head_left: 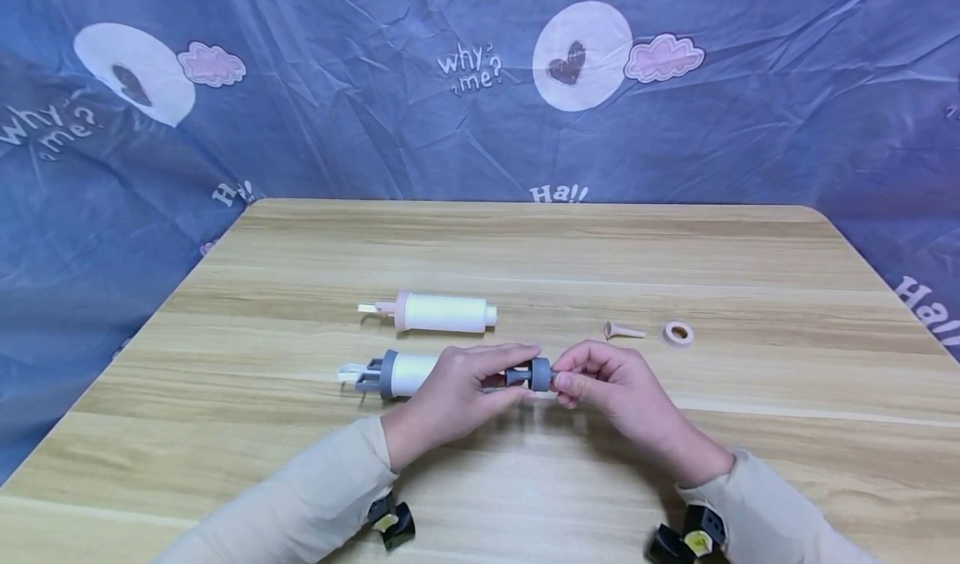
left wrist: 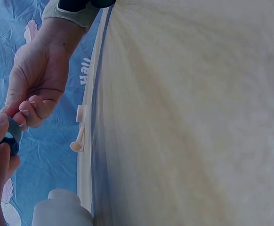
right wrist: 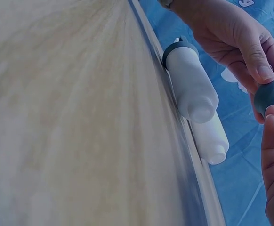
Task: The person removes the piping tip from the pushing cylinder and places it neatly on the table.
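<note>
My left hand (head_left: 465, 385) pinches a grey ring (head_left: 541, 374) between thumb and fingers, just above the table. A small dark grey flared piece (head_left: 516, 376) sits in line with the ring, and its stem seems to pass through it. My right hand (head_left: 618, 389) pinches the thin end on the ring's right side. In the right wrist view the grey ring (right wrist: 269, 98) looks rounded, partly covered by fingers. Behind my left hand lies a white bottle (head_left: 411, 374) with a grey collar and prongs, its right end hidden in the head view.
Farther back lies a second white bottle (head_left: 446, 312) with a pink collar. To the right are a pink flared piece (head_left: 624, 331) and a pink ring (head_left: 678, 334). All rest on a wooden table (head_left: 525, 247), with a blue printed cloth (head_left: 360, 114) hanging behind.
</note>
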